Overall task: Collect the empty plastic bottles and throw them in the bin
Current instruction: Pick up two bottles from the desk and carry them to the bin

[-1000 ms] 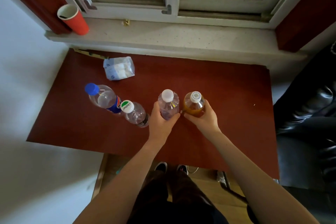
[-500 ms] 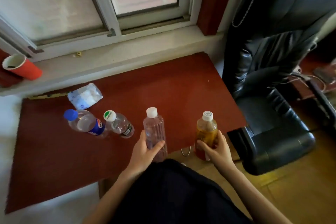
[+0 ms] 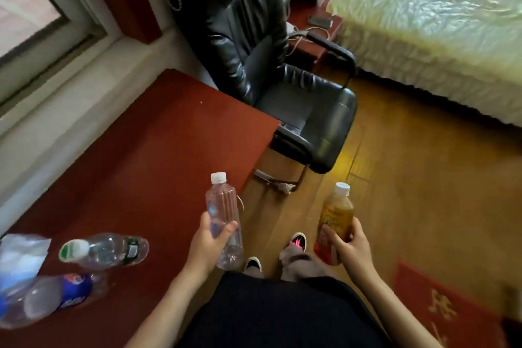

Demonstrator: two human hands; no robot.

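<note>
My left hand (image 3: pixel 207 243) grips a clear bottle (image 3: pixel 223 215) with a white cap, held upright at the red table's near corner. My right hand (image 3: pixel 348 247) holds an amber bottle (image 3: pixel 336 213) with a white cap and a red base, out over the wooden floor. Two more bottles stay on the red table (image 3: pixel 158 150) at the lower left: a clear one with a green-and-white cap (image 3: pixel 104 250) and one with a blue label (image 3: pixel 53 298). No bin is in view.
A black leather office chair (image 3: pixel 282 79) stands just beyond the table's right end. A bed with a pale cover (image 3: pixel 437 22) fills the upper right. Wooden floor (image 3: pixel 423 192) lies between them, with a red mat (image 3: pixel 443 308) at lower right. A white packet (image 3: pixel 19 257) lies on the table.
Both bottles have been lifted off the table and carried to the right. The view has swung right, away from the window, towards the chair, floor and bed.
</note>
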